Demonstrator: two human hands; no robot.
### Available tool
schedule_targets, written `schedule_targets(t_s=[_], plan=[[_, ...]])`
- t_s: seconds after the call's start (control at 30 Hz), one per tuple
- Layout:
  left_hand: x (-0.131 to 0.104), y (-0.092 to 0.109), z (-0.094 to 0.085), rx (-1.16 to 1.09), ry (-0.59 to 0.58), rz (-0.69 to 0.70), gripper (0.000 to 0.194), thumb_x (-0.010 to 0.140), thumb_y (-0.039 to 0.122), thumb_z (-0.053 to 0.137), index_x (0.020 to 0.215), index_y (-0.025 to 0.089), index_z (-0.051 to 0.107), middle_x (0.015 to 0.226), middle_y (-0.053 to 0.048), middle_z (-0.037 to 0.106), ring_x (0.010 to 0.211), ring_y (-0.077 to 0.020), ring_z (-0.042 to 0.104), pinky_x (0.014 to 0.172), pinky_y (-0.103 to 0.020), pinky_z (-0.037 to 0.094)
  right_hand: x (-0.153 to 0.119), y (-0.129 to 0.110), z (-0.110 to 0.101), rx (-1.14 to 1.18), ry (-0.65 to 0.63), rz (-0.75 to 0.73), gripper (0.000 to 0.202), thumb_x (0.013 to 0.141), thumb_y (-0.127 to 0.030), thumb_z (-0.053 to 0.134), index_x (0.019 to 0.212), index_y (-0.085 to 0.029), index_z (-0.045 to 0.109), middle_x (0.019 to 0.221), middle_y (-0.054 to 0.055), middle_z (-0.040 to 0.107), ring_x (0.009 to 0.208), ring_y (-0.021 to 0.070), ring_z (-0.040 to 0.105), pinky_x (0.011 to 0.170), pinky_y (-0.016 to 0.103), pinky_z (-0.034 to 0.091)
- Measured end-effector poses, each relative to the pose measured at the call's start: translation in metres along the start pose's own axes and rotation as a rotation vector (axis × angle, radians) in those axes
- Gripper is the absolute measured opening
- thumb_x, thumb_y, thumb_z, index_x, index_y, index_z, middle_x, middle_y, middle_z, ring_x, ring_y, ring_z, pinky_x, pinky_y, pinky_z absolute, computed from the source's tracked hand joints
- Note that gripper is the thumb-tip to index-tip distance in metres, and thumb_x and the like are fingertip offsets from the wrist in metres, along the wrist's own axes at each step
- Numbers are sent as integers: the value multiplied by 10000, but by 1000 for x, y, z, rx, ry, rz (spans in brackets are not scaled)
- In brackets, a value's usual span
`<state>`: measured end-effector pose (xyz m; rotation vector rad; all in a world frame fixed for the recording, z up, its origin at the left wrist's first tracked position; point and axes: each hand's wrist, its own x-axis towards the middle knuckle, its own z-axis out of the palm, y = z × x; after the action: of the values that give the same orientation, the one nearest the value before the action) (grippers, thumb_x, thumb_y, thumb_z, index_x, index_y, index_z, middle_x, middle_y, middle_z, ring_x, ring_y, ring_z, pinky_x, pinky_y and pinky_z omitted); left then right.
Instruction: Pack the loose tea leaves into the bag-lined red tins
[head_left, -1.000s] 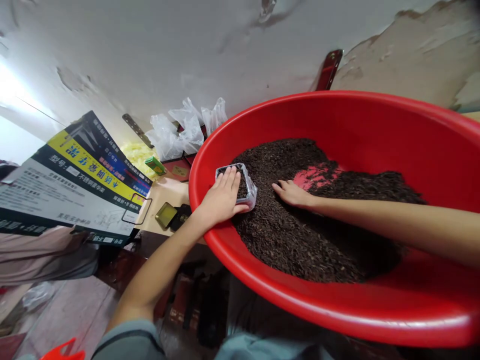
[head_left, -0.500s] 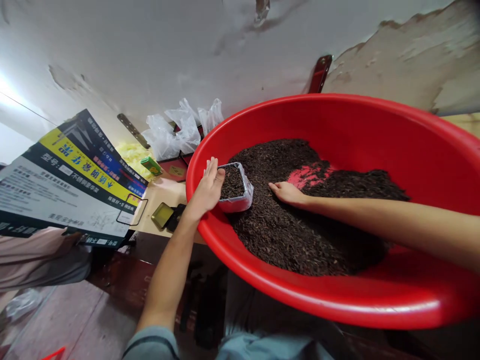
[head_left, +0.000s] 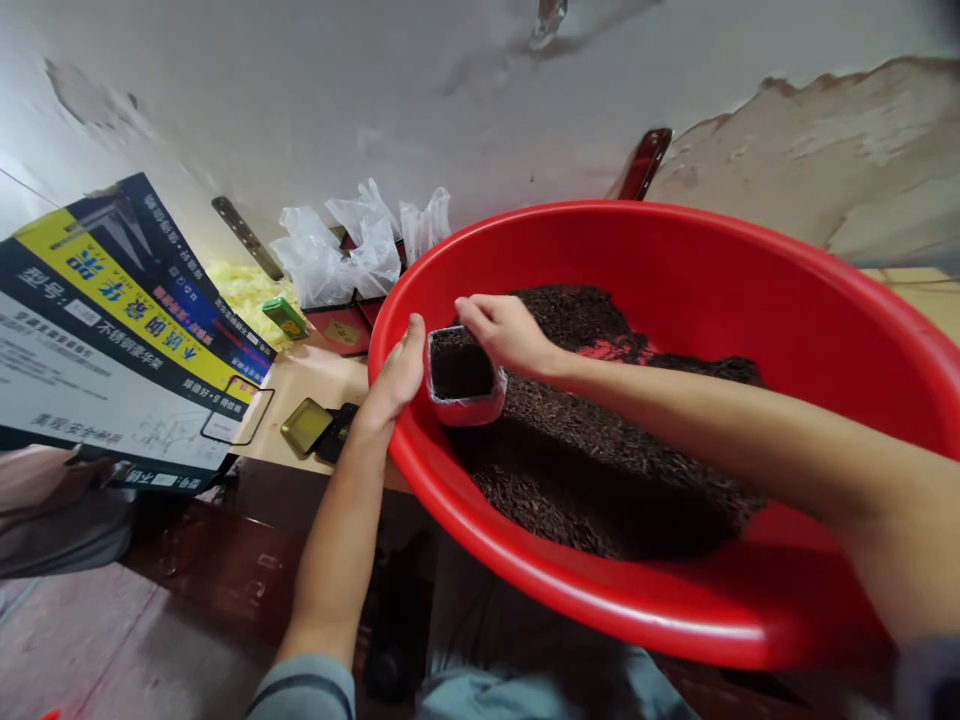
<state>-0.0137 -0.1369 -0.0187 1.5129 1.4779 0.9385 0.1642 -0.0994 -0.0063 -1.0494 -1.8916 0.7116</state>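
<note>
Close below right hand [head_left: 506, 332], plastic-lined box [head_left: 471, 411] sat in red basin [head_left: 600, 612], opening up, long axis unclear. Right hand nearer, fingers bunched together over box's far right rim; couldn't tell if pinching. Left hand [head_left: 401, 372] unclenched, flattish, beside box's left side.

Just beyond my right fingers [head_left: 475, 318], the small reddish container [head_left: 466, 412] sits inside the wide red tub [head_left: 637, 602], near its wall. Clear plastic wraps its rim and side; its open top faces up, the dark contents mostly shadowed. Loose dark shreds [head_left: 529, 505] heap unevenly across the tub's bottom, red showing through one thin patch.
</note>
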Motion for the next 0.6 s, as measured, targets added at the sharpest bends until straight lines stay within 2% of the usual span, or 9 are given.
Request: schedule_targets(t_s=[0.1, 0.2, 0.27, 0.33, 0.43, 0.53, 0.6], plan=[[-3, 6, 1, -193, 64, -30, 770, 1063, 629, 149, 1643, 145, 301, 1726, -131, 250, 1606, -193, 223, 1300, -337, 208, 4, -9, 20, -285, -199, -245, 430, 1050, -431, 459, 709, -185, 550, 684, 7, 572, 606, 114, 421, 629, 281, 285], [-10, 18, 2, -288, 97, -61, 726, 1081, 558, 126, 1651, 130, 265, 1730, -132, 239, 1604, -182, 222, 1296, -329, 220, 5, -8, 31, -585, -379, -381, 351, 1042, -391, 471, 879, -162, 681, 850, 68, 677, 665, 150, 500, 629, 301, 291], [-13, 24, 2, -305, 98, -66, 721, 1082, 555, 112, 1654, 142, 260, 1735, -123, 232, 1605, -181, 214, 1297, -336, 219, 4, -5, 31, -691, -396, -434, 403, 1061, -404, 423, 958, -143, 713, 967, 118, 696, 766, 189, 556, 659, 317, 350], [-15, 26, 1, -306, 87, -63, 722, 1080, 565, 97, 1655, 161, 265, 1738, -113, 233, 1606, -178, 209, 1299, -344, 212, -3, -1, 27, -721, -355, -480, 454, 1073, -417, 382, 1022, -123, 724, 1088, 167, 687, 926, 244, 590, 760, 357, 432], [-16, 25, 1, -302, 75, -52, 729, 1077, 574, 64, 1655, 181, 272, 1739, -99, 244, 1608, -173, 205, 1301, -349, 207, -23, 7, 18, -680, -301, -502, 530, 1070, -472, 377, 1249, -77, 682, 1342, 237, 618, 1228, 341, 557, 1007, 489, 464], [-14, 21, 1, -290, 53, -51, 734, 1074, 586, 66, 1654, 190, 278, 1739, -91, 248, 1610, -178, 201, 1303, -355, 203, -43, 16, 12, -628, -380, -509, 770, 1047, -601, 358, 1505, 4, 486, 1581, 295, 434, 1484, 407, 388, 1195, 582, 351], [-11, 16, 1, -271, 32, -50, 737, 1072, 604, 105, 1655, 187, 277, 1741, -97, 238, 1610, -182, 204, 1304, -357, 196, -49, 20, 11, -630, -426, -491, 900, 1025, -676, 323, 1564, 41, 390, 1642, 313, 329, 1549, 428, 293, 1240, 606, 289]])
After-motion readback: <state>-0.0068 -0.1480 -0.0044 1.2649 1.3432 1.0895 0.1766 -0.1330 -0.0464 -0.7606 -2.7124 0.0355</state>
